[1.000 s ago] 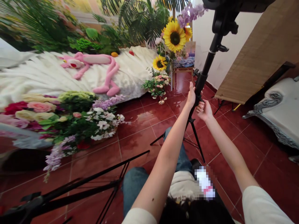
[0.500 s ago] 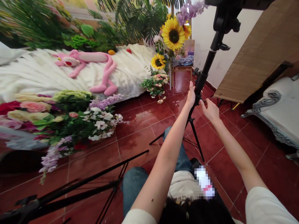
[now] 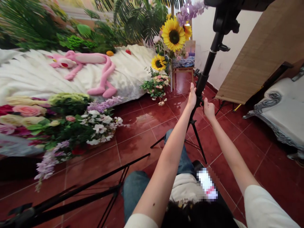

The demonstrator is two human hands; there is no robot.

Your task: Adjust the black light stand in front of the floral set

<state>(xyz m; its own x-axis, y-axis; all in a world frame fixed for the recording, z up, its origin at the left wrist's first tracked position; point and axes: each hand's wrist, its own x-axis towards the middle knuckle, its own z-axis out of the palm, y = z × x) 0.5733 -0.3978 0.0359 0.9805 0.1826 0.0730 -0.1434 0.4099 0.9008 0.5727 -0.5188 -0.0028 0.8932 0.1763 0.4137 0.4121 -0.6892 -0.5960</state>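
Note:
A black light stand point(image 3: 203, 76) rises at a slant in front of me, its legs spread on the red tiles and a dark fixture at its top. My left hand point(image 3: 192, 97) is wrapped round its pole, just below an upper knob. Close to the right of the pole, my right hand point(image 3: 209, 108) has its fingers closed at a small black knob point(image 3: 200, 102) on a lower collar. The fingertips of my left hand are partly hidden behind the pole.
A second black stand point(image 3: 78, 193) lies across the lower left. Flowers point(image 3: 99, 126) and a white-draped bed with a pink plush toy point(image 3: 90, 59) are at left. Sunflowers point(image 3: 174, 36) stand behind the pole. A white sofa point(image 3: 285, 104) is at right, a lit phone point(image 3: 206, 182) low centre.
My right hand has closed its fingers at the knob, where thumb and finger were apart before. The whole view has shifted slightly; my left hand stays on the pole.

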